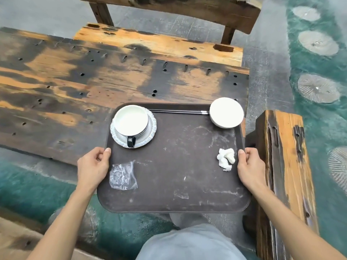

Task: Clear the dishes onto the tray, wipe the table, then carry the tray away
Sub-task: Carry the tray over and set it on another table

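Note:
A dark brown tray point(174, 184) is held out over the near edge of the wooden table point(75, 81). My left hand point(93, 166) grips its left rim and my right hand point(250, 167) grips its right rim. On the tray stand a white cup point(131, 121) on a white saucer point(150, 135) at the far left, a white bowl point(226, 112) at the far right corner, and black chopsticks point(178, 111) between them. A crumpled white tissue point(226, 158) lies by my right thumb. A clear plastic wrapper point(123, 175) lies near my left hand.
Wooden benches stand beyond the table point(159, 44) and to the right point(285, 166). The floor is teal with round pale stepping stones point(318, 88) on the right. My grey-trousered knee point(191, 243) is below the tray.

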### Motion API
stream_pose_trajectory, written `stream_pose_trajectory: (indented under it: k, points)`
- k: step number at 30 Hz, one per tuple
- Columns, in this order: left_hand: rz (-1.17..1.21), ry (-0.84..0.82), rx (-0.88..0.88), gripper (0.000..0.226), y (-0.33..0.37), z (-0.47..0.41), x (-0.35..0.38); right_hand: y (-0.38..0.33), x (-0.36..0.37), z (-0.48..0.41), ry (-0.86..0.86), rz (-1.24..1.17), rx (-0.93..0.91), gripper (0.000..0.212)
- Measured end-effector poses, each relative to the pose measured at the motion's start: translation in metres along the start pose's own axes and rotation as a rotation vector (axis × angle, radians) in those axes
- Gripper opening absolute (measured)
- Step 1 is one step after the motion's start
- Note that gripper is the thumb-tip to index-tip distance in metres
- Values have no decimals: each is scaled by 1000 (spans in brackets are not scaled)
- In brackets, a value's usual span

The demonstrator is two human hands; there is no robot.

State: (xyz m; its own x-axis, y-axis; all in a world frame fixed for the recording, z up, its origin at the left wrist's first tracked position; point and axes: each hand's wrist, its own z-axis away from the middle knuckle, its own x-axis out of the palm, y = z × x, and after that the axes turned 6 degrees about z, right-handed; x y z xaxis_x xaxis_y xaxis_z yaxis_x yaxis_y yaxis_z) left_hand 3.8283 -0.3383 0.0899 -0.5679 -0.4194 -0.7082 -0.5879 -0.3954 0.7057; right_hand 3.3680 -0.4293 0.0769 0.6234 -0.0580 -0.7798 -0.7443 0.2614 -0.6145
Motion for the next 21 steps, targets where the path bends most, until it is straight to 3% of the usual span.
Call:
stream_pose_trajectory:
  k: [21]
  points:
    - [-240,-280,22,40,-53,-150,141,35,133,-76,47,96,257,19]
